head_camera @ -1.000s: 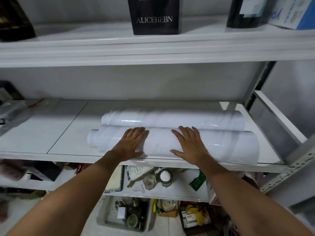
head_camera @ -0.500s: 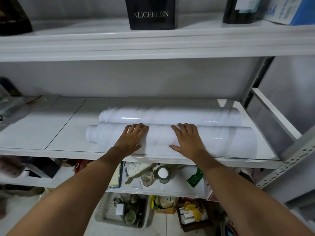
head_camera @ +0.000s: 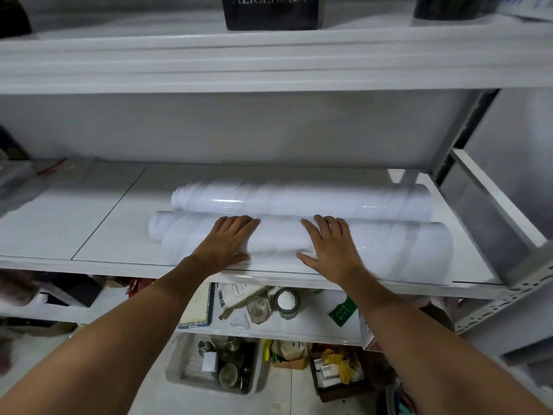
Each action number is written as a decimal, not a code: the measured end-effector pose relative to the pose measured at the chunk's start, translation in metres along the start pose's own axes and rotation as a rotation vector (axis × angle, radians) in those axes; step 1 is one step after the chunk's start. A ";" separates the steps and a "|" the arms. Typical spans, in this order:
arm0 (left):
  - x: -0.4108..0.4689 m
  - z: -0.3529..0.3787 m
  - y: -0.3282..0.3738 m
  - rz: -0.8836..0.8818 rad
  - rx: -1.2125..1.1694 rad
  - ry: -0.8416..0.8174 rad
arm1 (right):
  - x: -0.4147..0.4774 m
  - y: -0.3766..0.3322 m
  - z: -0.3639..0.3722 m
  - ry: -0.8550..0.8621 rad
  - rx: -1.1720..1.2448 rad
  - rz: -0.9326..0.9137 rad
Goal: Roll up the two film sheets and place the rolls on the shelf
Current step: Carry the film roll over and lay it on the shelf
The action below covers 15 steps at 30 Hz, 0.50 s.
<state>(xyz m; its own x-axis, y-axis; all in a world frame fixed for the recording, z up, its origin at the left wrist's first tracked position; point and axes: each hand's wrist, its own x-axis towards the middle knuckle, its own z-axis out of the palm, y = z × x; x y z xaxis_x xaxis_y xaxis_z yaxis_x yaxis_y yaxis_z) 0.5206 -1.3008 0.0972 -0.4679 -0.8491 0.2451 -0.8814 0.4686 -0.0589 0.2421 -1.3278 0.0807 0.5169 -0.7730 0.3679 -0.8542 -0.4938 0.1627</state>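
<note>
Little has changed: left hand (head_camera: pixel 227 244) and right hand (head_camera: pixel 332 247) stay flat, fingers straight, pressing the front film roll (head_camera: pixel 404 250). It lies on the shelf (head_camera: pixel 89 229), touching the rear film roll (head_camera: pixel 299 199). Task looks nearly done; only the release is left.

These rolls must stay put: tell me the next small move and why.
Probably lift the left hand and right hand off gently: they lie flat on the front film roll, which rests on the shelf beside the rear film roll.
</note>
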 end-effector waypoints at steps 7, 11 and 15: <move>-0.002 -0.008 0.001 -0.007 -0.044 -0.045 | -0.001 0.001 -0.009 -0.009 -0.004 -0.004; -0.006 -0.010 0.001 0.009 -0.029 -0.056 | -0.004 0.001 -0.011 -0.022 -0.009 -0.021; -0.001 -0.020 -0.003 0.027 0.005 -0.041 | 0.001 0.003 -0.018 -0.022 -0.010 -0.016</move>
<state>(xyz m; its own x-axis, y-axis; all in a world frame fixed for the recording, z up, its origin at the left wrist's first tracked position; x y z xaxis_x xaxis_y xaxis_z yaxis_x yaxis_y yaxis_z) 0.5250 -1.2962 0.1162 -0.4935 -0.8456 0.2034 -0.8688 0.4904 -0.0693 0.2397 -1.3231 0.0978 0.5314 -0.7739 0.3446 -0.8464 -0.5020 0.1778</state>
